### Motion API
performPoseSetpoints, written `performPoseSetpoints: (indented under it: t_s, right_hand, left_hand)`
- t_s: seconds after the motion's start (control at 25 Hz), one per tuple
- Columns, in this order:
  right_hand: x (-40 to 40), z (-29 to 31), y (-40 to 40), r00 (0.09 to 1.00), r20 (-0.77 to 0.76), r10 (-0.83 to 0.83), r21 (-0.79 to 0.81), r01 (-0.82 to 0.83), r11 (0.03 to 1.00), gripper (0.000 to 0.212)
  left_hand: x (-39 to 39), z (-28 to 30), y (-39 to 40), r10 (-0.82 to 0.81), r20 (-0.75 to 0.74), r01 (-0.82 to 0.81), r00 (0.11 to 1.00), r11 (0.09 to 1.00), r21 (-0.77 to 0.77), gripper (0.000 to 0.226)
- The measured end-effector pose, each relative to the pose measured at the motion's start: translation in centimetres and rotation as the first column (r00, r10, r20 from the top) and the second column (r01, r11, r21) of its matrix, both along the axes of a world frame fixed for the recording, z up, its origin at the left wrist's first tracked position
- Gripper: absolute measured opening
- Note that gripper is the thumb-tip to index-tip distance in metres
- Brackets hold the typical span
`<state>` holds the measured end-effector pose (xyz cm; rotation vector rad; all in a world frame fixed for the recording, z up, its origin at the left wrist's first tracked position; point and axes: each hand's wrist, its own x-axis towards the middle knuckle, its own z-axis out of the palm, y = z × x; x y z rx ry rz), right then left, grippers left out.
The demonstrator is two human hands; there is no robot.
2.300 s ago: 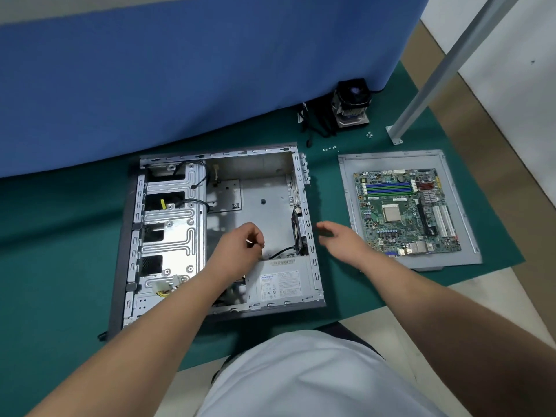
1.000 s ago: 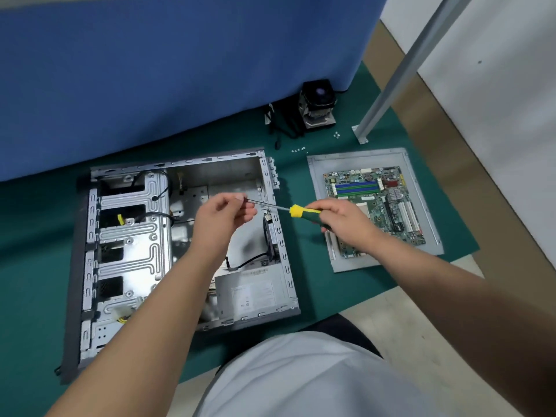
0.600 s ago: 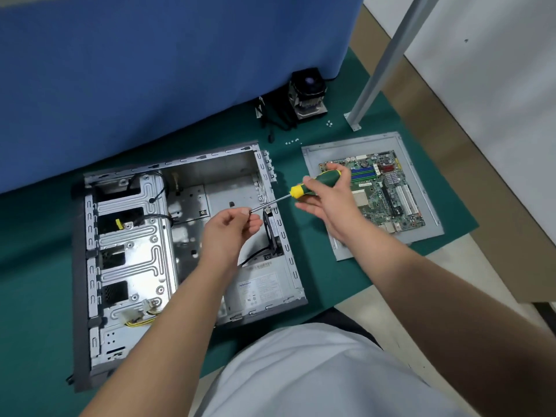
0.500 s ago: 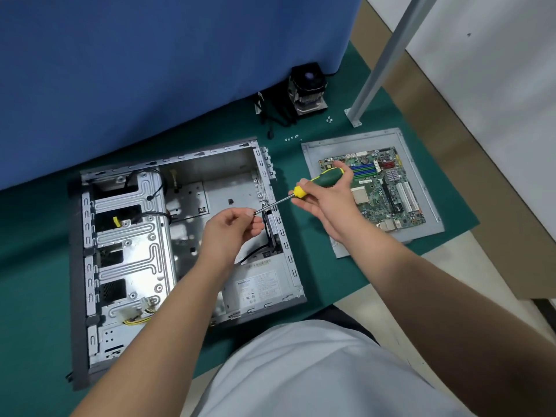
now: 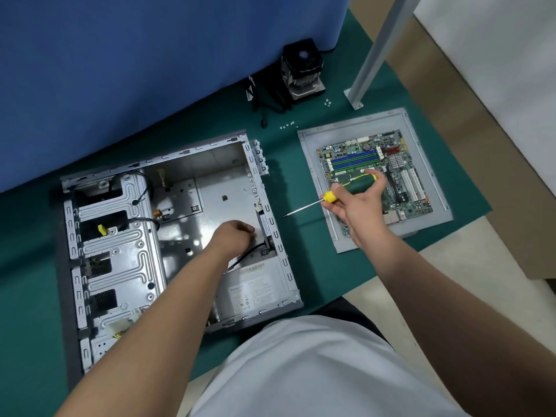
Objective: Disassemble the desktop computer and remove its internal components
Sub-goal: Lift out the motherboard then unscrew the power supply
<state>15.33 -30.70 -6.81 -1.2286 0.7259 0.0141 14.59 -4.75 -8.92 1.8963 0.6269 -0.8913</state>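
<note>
Since 0.5 s ago the left hand (image 5: 233, 236) has let go of the screwdriver (image 5: 337, 194) shaft and dropped into the computer case (image 5: 72, 224); the right hand (image 5: 361, 203) has pulled the tool back, so its tip now hangs over the green mat (image 5: 30, 281) just right of the case wall.

Head view, only cam: L hand is low inside the case by the rear fan (image 5: 266, 224), fingers curled at the black cable (image 5: 249, 257). Can't tell if it actually pinches anything. R hand is wrapped firmly round the green/yellow handle, shaft pointing down-left, touching nothing. Case lies open on its side on the mat, w/ power supply (image 5: 255, 293) at the near corner and drive cage (image 5: 120, 245) on the left side. Motherboard (image 5: 376, 173) is already out, lying on the side panel (image 5: 313, 152) to the right; CPU cooler (image 5: 304, 70) and loose screws (image 5: 287, 125) sit further back.

Step, prob.: freeing the rear fan or its lead. Next move likely needs the driver tip brought back to a fan or PSU screw, w/ L hand steadying the part.
</note>
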Motion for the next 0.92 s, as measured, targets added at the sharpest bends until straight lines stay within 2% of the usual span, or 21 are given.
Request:
performPoseSetpoints:
  t_s: [0.08, 0.24, 0.52, 0.76, 0.92]
  right_hand:
    - [-0.6, -1.5, -0.3, 0.999, -0.044, 0.001, -0.002, -0.001, 1.000, 0.068]
    - [-1.4, -3.7, -0.7, 0.996, -0.086, 0.012, 0.028, -0.009, 1.000, 0.065]
    - [-1.8, -5.9, 0.0, 0.983, -0.179, -0.043, 0.096, 0.061, 0.994, 0.060]
    - [-1.7, -6.9, 0.6, 0.977, -0.213, -0.027, 0.108, 0.051, 0.993, 0.060]
    - [-1.7, -7.0, 0.5, 0.975, -0.218, -0.037, 0.104, 0.061, 0.993, 0.058]
  left_hand:
    - [0.2, -0.5, -0.4, -0.056, -0.109, 0.052, 0.993, 0.998, -0.035, 0.026]
    - [0.0, -0.8, -0.7, 0.030, -0.238, -0.070, 0.971, 0.984, -0.162, 0.026]
    - [0.1, -1.6, -1.2, 0.088, -0.265, -0.121, 0.960, 0.986, -0.111, 0.032]
    - [-0.1, -1.9, -1.2, 0.099, -0.279, -0.138, 0.955, 0.983, -0.124, 0.060]
    - [-0.2, -1.7, -1.2, 0.091, -0.282, -0.137, 0.955, 0.979, -0.150, 0.059]
